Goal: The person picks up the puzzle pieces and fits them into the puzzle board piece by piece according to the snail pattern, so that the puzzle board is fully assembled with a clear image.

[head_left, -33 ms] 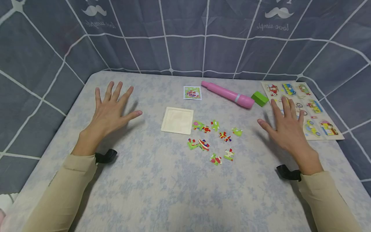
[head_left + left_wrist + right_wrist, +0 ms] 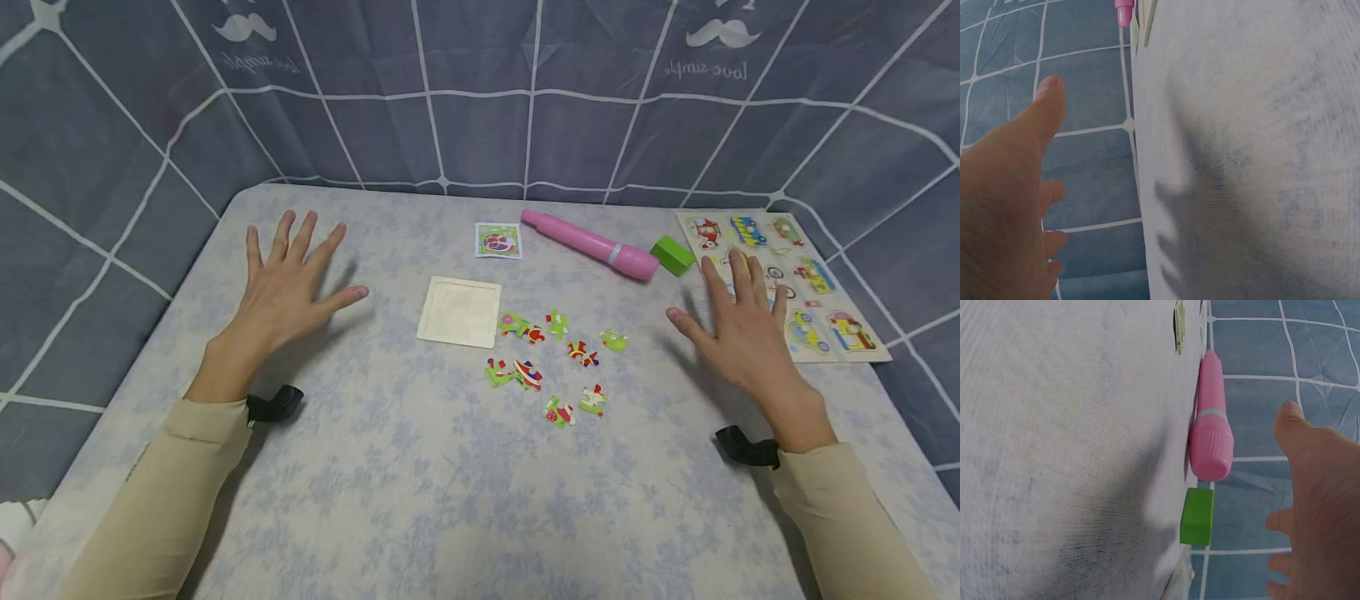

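My left hand (image 2: 277, 292) hovers over the left side of the table with its fingers spread, holding nothing; its shadow falls on the cloth below. On the right, my right hand (image 2: 738, 333) is likewise spread and holds nothing, its fingertips overlapping a wooden picture board (image 2: 847, 287) in the head view. Between the hands lie a pale square puzzle tray (image 2: 459, 312) and, to its right, several loose jigsaw pieces (image 2: 528, 375) in green, red and white. Nearest the right thumb in the right wrist view are a pink pen-shaped tube (image 2: 1212, 437) and a green block (image 2: 1197, 516).
A small picture card (image 2: 498, 241) lies behind the tray, left of the pink tube. Dark grid-patterned curtain (image 2: 480, 137) closes off the back and both sides of the table (image 2: 450, 500). Each wrist wears a black camera mount (image 2: 276, 405).
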Demonstrator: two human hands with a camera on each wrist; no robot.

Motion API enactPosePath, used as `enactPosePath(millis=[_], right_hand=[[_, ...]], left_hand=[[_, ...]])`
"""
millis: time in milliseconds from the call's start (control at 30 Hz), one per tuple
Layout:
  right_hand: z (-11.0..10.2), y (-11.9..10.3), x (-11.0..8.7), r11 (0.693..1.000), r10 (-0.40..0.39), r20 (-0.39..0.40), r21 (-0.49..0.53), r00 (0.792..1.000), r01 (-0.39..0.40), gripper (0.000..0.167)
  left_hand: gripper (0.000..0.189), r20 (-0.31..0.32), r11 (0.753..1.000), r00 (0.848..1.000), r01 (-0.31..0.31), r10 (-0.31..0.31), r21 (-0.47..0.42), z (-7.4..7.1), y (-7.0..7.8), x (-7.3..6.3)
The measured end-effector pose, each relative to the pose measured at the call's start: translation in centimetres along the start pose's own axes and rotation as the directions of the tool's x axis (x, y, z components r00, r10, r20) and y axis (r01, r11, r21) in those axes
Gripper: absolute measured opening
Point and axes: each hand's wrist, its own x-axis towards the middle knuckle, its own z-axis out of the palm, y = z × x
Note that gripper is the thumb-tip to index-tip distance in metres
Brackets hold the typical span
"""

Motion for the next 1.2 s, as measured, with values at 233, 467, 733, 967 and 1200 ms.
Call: enactPosePath(millis=[233, 467, 733, 967, 1200], right_hand=[[-0.1, 0.1, 0.0, 1.000, -0.007, -0.017, 0.001, 1.000, 0.007, 0.095], [-0.1, -0.4, -0.1, 0.999, -0.020, -0.031, 0.042, 0.999, 0.022, 0.093], [0.6, -3.1, 1.0, 0.990, -0.079, -0.054, 0.113, 0.995, 0.084, 0.087], [1.7, -5.9, 2.3, 0.977, -0.138, -0.088, 0.154, 0.987, 0.150, 0.083], [3.1, -9.1, 4.1, 0.952, -0.198, -0.089, 0.221, 0.976, 0.213, 0.078]], left_hand=[[0.096, -0.004, 1.000, 1.000, -0.005, 0.005, -0.001, 0.1, 0.0, 0.2], [0.097, 0.000, 0.999, 1.000, -0.022, 0.022, -0.026, 0.6, 0.3, 0.6], [0.099, 0.034, 0.997, 0.998, -0.049, 0.051, -0.053, 2.0, 0.7, 1.3], [0.101, 0.056, 0.997, 0.997, -0.048, 0.052, -0.066, 2.8, 1.3, 1.9], [0.098, 0.141, 0.992, 0.987, -0.058, 0.074, -0.116, 3.4, 3.1, 2.6]])
